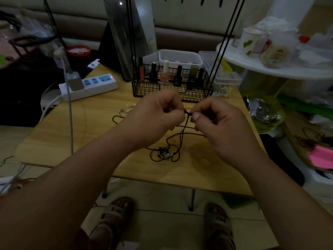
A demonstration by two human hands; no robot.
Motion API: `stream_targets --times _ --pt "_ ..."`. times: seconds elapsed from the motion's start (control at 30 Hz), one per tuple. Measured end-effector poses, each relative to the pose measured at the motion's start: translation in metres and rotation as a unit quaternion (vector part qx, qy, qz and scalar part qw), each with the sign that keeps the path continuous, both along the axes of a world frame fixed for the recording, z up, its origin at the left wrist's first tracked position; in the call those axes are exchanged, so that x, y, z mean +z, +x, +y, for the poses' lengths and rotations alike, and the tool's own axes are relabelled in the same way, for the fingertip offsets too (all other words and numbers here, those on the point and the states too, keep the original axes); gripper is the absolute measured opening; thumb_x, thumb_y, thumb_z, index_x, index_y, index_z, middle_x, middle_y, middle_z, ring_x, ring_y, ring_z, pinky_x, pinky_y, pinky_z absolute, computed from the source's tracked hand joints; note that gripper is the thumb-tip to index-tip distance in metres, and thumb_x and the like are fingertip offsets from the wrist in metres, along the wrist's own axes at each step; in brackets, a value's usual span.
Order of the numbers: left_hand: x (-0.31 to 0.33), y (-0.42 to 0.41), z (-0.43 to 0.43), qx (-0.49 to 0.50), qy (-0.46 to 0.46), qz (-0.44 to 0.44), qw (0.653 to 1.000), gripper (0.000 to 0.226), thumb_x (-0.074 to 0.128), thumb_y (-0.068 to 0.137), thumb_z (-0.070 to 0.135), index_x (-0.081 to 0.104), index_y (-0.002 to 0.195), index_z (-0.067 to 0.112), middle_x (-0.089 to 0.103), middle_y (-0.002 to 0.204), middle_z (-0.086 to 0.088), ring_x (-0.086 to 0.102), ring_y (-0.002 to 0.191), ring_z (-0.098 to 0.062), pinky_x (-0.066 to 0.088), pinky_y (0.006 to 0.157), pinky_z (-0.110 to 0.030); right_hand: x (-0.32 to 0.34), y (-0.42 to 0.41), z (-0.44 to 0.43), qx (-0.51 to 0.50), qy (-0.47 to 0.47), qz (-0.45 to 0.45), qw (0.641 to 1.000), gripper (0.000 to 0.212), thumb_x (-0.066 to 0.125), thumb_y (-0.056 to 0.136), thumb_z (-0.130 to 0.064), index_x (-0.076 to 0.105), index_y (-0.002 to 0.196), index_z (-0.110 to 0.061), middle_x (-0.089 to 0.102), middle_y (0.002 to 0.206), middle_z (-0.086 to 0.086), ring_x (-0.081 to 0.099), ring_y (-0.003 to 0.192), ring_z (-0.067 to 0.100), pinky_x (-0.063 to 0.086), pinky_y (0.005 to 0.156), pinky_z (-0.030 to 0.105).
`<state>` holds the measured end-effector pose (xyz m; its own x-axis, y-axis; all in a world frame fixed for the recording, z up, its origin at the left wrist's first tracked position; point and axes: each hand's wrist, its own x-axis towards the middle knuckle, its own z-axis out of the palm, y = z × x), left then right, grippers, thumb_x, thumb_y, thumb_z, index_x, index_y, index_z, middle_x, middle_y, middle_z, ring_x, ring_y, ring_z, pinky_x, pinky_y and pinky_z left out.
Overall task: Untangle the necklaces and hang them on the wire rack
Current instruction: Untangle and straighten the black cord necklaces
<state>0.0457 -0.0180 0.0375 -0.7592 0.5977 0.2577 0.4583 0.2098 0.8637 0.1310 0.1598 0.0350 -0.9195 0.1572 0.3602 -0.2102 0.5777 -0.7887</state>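
Note:
Above the small wooden table, my left hand and my right hand pinch the same dark cord necklace at a knot between their fingertips. The cord's loops hang down to the tabletop, where silver pendants lie in a tangle. Another necklace with a light chain and a dark cord lies on the table left of my left hand, partly hidden by it. The black wire rack stands behind my hands, its thin uprights rising out of the top of the view.
Nail polish bottles stand in the rack's basket. A white power strip with cables lies at the table's left rear. A white round shelf with jars is at the right. My sandalled feet are below the table's front edge.

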Motion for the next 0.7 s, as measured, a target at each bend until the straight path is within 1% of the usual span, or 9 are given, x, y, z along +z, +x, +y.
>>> stream_targets --times 0.07,0.13,0.23,0.33,0.43,0.53,0.6,0.63,0.7 --pt "0.0003 -0.0012 -0.0007 0.000 0.006 -0.011 1.000 0.005 0.067 0.093 0.007 0.065 0.088 0.008 0.066 0.074 -0.007 0.059 0.067 -0.017 0.053 0.065 -0.038 0.0003 0.0010 0.0023 -0.007 -0.023 -0.013 1.000 0.008 0.067 0.097 -0.020 0.069 0.096 -0.027 0.068 0.090 -0.005 0.064 0.083 0.012 0.055 0.069 0.031" --pt "-0.0005 -0.0001 0.0003 -0.003 0.003 -0.009 1.000 0.006 0.069 0.092 0.008 0.065 0.087 0.009 0.066 0.075 -0.014 0.058 0.067 -0.021 0.051 0.063 -0.039 0.0003 0.0035 0.0021 -0.001 -0.010 -0.012 1.000 0.009 0.068 0.096 -0.024 0.068 0.101 -0.030 0.067 0.094 -0.012 0.064 0.088 0.008 0.053 0.070 0.025" --pt "-0.0007 0.0030 0.0026 -0.014 0.002 -0.001 1.000 0.010 0.072 0.090 0.011 0.065 0.085 0.008 0.062 0.074 -0.019 0.051 0.063 -0.022 0.042 0.057 -0.033 0.0000 0.0056 -0.0027 0.010 0.056 0.008 0.998 0.010 0.070 0.094 -0.021 0.068 0.101 -0.027 0.066 0.090 -0.015 0.062 0.087 0.007 0.046 0.065 0.016" --pt "-0.0016 0.0055 0.0037 -0.020 -0.010 0.011 1.000 0.011 0.072 0.090 0.013 0.063 0.084 0.009 0.056 0.065 -0.009 0.045 0.056 -0.010 0.037 0.050 -0.025 -0.0027 0.0040 -0.0024 -0.011 0.142 0.026 0.989 0.006 0.069 0.094 -0.021 0.067 0.098 -0.025 0.063 0.088 -0.015 0.059 0.083 0.005 0.042 0.064 0.014" --pt "-0.0041 0.0067 0.0046 -0.016 -0.031 0.030 0.999 0.013 0.072 0.091 0.012 0.063 0.082 0.010 0.053 0.060 0.005 0.043 0.053 -0.004 0.035 0.048 -0.019 -0.0040 0.0030 -0.0014 -0.029 0.243 0.048 0.968 0.008 0.068 0.094 -0.026 0.065 0.101 -0.026 0.059 0.094 -0.016 0.056 0.084 0.005 0.048 0.066 0.028" --pt "-0.0055 0.0081 0.0051 -0.009 -0.043 0.049 0.998 0.016 0.073 0.089 0.011 0.060 0.079 0.011 0.051 0.059 0.010 0.045 0.053 -0.003 0.035 0.049 -0.014 -0.0043 0.0017 -0.0035 -0.041 0.316 0.050 0.947 0.010 0.067 0.093 -0.030 0.062 0.102 -0.028 0.058 0.099 -0.014 0.056 0.088 0.009 0.050 0.065 0.039" --pt "-0.0050 0.0085 0.0057 -0.004 -0.046 0.049 0.998 0.014 0.072 0.088 0.013 0.061 0.079 0.013 0.053 0.060 0.010 0.046 0.054 -0.002 0.035 0.049 -0.014 -0.0048 0.0006 -0.0041 -0.040 0.286 0.043 0.957 0.006 0.068 0.092 -0.029 0.064 0.097 -0.028 0.060 0.095 -0.014 0.058 0.086 0.009 0.051 0.066 0.039" --pt "-0.0047 0.0078 0.0060 0.000 -0.042 0.039 0.998 0.013 0.072 0.088 0.015 0.062 0.080 0.013 0.055 0.061 0.006 0.046 0.054 -0.002 0.036 0.050 -0.015 -0.0046 0.0004 -0.0039 -0.039 0.230 0.033 0.972 0.005 0.069 0.092 -0.026 0.065 0.093 -0.028 0.062 0.091 -0.013 0.059 0.084 0.007 0.051 0.066 0.035" --pt "-0.0033 0.0054 0.0065 0.007 -0.023 -0.004 1.000 0.009 0.070 0.089 0.015 0.064 0.083 0.012 0.060 0.066 -0.001 0.052 0.059 -0.007 0.043 0.054 -0.022 -0.0024 0.0012 -0.0035 -0.041 0.076 -0.003 0.996 0.009 0.072 0.092 -0.020 0.069 0.089 -0.027 0.067 0.085 -0.011 0.062 0.083 0.007 0.053 0.065 0.024"
